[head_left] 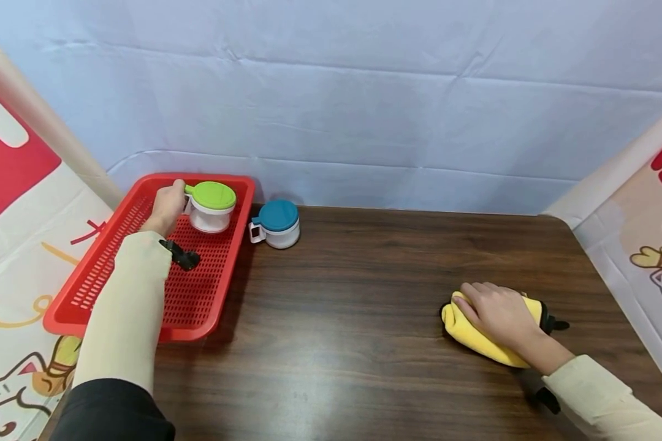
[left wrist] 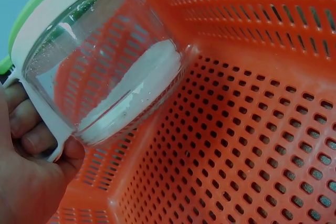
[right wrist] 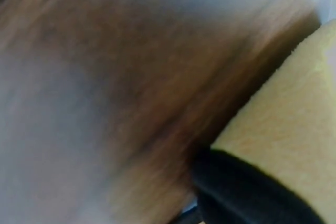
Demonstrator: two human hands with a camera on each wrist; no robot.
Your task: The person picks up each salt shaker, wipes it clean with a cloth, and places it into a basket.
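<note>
My left hand (head_left: 167, 208) grips the handle of a seasoning jar with a green lid (head_left: 214, 196), at the back of a red plastic basket (head_left: 215, 318). In the left wrist view, the clear jar (left wrist: 118, 72) has white granules at its bottom, and curled fingers (left wrist: 37, 137) pass through its handle. I cannot tell whether the jar touches the basket floor. On the table's right side, my right hand (head_left: 499, 312) holds a folded yellow cloth (head_left: 474, 340) with black edging against the wood. The right wrist view shows only part of the cloth (right wrist: 283, 129); the hand's fingers are hidden there.
A second seasoning jar with a blue lid (head_left: 277, 223) stands on the brown wooden table (head_left: 342, 306), just right of the basket. A pale backdrop (head_left: 364, 110) rises behind the table, with printed sheets (head_left: 640, 294) at both sides.
</note>
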